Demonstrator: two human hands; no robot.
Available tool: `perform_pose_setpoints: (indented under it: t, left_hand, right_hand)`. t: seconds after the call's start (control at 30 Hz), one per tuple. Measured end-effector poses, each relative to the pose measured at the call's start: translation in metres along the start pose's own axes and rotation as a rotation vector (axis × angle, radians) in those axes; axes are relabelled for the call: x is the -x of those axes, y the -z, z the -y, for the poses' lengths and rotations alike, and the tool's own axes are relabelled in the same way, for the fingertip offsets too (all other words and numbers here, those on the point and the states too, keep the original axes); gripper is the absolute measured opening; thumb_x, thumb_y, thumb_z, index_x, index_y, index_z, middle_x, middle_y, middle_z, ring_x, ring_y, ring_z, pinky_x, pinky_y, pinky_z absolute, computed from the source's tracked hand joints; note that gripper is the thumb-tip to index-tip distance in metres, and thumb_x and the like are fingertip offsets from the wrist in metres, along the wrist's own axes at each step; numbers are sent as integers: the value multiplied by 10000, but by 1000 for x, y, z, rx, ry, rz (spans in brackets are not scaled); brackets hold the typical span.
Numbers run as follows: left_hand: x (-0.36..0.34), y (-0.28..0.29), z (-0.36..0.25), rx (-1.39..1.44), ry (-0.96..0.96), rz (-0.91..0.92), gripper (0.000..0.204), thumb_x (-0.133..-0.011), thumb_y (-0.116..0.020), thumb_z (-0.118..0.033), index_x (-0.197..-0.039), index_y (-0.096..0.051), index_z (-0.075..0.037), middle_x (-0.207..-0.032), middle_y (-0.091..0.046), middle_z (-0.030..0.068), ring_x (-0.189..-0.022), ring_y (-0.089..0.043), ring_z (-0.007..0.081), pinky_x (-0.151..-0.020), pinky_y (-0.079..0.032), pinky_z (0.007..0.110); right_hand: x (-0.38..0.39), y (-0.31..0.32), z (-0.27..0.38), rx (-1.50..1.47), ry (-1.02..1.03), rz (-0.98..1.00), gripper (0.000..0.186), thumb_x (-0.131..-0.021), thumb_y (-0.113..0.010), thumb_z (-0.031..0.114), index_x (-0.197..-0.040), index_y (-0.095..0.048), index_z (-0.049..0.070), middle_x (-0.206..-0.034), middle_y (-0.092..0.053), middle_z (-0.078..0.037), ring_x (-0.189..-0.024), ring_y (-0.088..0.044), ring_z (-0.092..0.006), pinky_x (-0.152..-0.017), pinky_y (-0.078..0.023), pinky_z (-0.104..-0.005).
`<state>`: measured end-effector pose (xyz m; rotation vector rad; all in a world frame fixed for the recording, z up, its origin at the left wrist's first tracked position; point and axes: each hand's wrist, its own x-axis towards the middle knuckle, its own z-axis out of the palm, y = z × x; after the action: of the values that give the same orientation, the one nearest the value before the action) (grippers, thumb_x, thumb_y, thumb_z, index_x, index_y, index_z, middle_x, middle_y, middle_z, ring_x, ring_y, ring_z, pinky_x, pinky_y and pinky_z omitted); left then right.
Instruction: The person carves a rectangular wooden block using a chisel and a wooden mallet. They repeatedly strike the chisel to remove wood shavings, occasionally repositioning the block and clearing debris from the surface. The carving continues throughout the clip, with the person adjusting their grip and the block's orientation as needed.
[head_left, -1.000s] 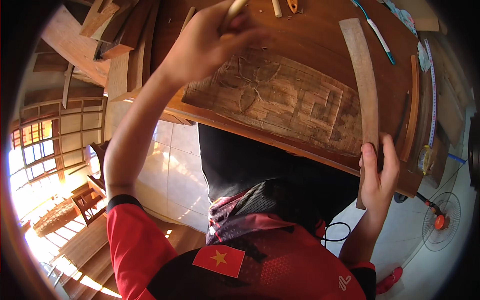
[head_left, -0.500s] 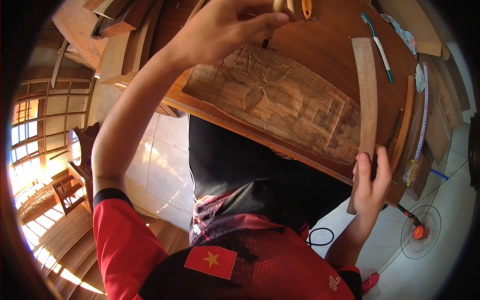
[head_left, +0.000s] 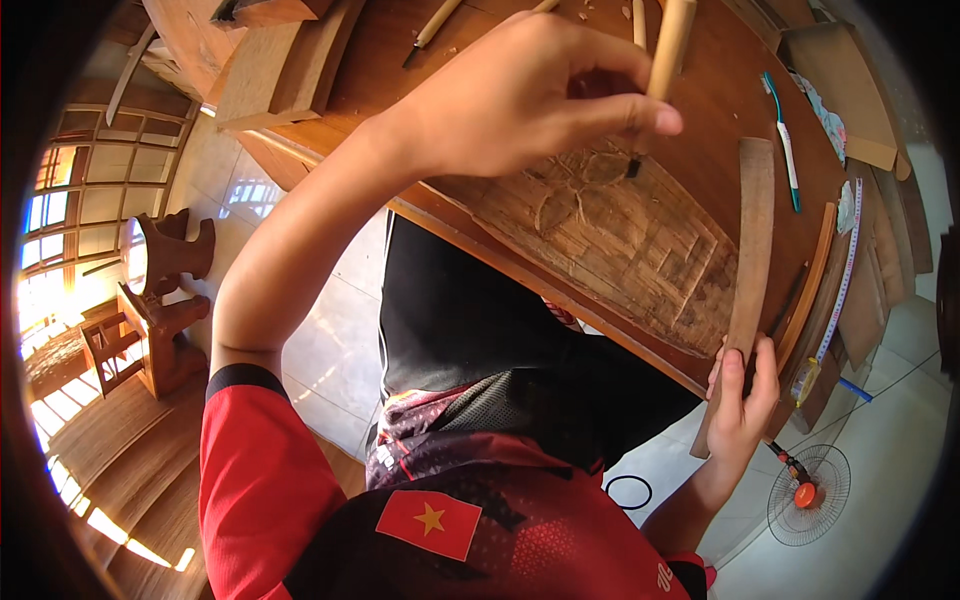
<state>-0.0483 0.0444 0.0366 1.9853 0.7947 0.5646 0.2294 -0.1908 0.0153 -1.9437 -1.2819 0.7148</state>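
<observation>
My left hand [head_left: 545, 95] is closed around the light wooden handle of a carving chisel [head_left: 673, 48]. Its dark tip points down at a brown wooden panel [head_left: 690, 290], beside a carved flower [head_left: 590, 200]; whether the tip touches the wood I cannot tell. Part of the panel lies hidden beneath my left hand and wrist. At the panel's right end, my right hand [head_left: 742, 390] grips the near end of a long flat wooden slat [head_left: 755, 230], thumb on top. The slat's far end extends across the table.
On the wooden table [head_left: 715, 110] lie another chisel [head_left: 432, 32], a toothbrush [head_left: 785, 145] and a tape measure [head_left: 840, 290]. Wood blocks [head_left: 290, 75] stand at the far left. A fan [head_left: 808, 495] is on the floor at right, and a carved chair [head_left: 165, 250] at left.
My left hand has carried the chisel rightward and nearer, from the panel's far edge to beside the flower. My right hand still holds the slat. The whole view has shifted slightly.
</observation>
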Motion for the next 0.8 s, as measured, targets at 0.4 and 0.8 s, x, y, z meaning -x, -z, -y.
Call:
perform_pose_setpoints:
  t: [0.4,0.8]
  left_hand:
    - [12,-15,32,-151,-259,-160,230,-981,-739,-230,-1052,-736,-11,-812,-687,55,-693,-610,137,-652,-488,299]
    - [25,-27,24,-158,-162,-272,204,-935,-785,-195,-1043,-764,-24,-871,-739,62,-723,-662,123,-668,-529,290]
  right_hand:
    - [-5,15,15,114,39,102,198,-988,-662,172,-1026,-578,-4,-777,-536,-36,-702,-487,-126,-628,-377,-270]
    - [-35,30,67,194,292,200,234,-917,-713,135,-1024,-582,-27,-853,-560,-97,-733,-537,-200,-675,-435,-294]
